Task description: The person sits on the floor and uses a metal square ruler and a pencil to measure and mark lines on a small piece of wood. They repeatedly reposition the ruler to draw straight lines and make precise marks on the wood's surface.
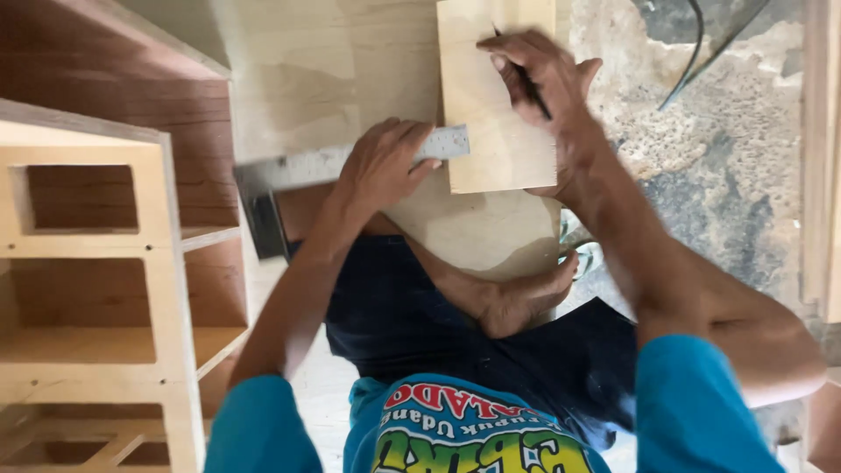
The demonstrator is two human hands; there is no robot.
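My left hand (383, 164) presses down on a metal try square (298, 168) whose blade runs rightward onto a small pale plywood piece (491, 140). My right hand (539, 74) holds a dark pencil (530, 86) with its tip against that plywood piece, just above the square's blade end. The small piece lies on a larger pale board (333, 70) on the floor. My bare foot (521, 302) rests on the larger board's near edge.
A wooden shelf unit (96, 289) with open compartments stands on the left. Rough concrete floor (718, 149) lies to the right, with a thin curved dark cable (692, 52) and a pale timber strip (823, 158) along the right edge.
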